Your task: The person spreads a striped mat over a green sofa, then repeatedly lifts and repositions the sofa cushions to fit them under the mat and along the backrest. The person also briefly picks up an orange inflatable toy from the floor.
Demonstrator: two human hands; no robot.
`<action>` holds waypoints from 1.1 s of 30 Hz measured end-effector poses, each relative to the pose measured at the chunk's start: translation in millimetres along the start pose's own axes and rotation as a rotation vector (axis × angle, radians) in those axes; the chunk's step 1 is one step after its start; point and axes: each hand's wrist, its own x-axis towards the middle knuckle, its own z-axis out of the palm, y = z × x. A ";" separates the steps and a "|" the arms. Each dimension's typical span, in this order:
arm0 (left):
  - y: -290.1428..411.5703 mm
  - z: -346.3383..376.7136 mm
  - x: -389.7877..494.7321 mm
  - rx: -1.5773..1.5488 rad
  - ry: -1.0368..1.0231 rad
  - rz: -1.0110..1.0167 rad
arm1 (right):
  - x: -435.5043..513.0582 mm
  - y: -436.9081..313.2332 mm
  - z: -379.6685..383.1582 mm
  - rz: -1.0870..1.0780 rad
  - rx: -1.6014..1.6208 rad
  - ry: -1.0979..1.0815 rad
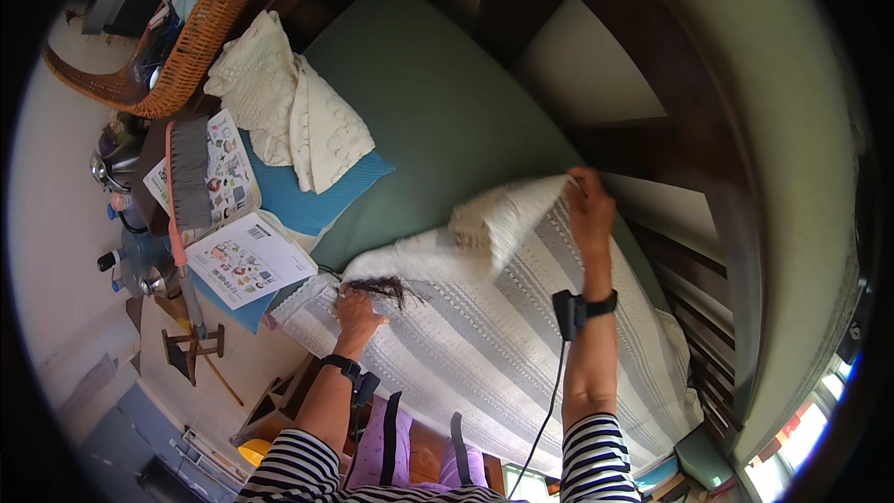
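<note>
A grey-and-white striped knitted cover [482, 356] lies over the nearer part of a green seat cushion [447, 98]. Its far edge is lifted and folded back, showing the pale underside, blurred in the middle. My right hand [592, 213] grips the far right corner of this cover, close to the wooden backrest. At the cover's left end, my left hand [356, 314] is closed on the edge, with its fingertips partly hidden. Dark strands of hair [383, 288] hang in view just beyond the left hand. Both wrists wear black straps with small devices, and a cable runs down from the right one.
Left of the cover, printed booklets [251, 258] and a blue textured cloth [293, 188] lie under a cream knitted cloth [300, 112] and a grey-bristled brush [190, 175]. A wicker basket [202, 35] stands beyond. The dark wooden backrest [726, 154] borders the right side.
</note>
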 end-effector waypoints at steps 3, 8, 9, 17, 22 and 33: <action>0.6 0.4 2.6 -0.094 -0.031 -0.075 | 4.8 12.0 24.8 -0.066 -0.304 0.158; 2.9 -3.9 0.7 -0.082 0.024 -0.075 | -13.5 3.6 18.0 -0.109 -0.423 0.184; 3.6 -4.4 -0.3 -0.086 0.032 -0.079 | -14.0 -1.5 12.4 -0.067 -0.364 0.085; 4.5 -6.5 -0.5 -0.040 -0.009 -0.082 | -27.2 -57.3 -48.2 -0.179 0.267 -0.742; 2.2 0.6 3.6 -0.040 -0.066 -0.121 | -7.3 -45.5 -63.0 -0.128 0.709 -0.726; 0.0 -5.4 10.1 0.040 -0.138 -0.026 | -33.4 -10.6 41.9 -0.151 -0.266 0.364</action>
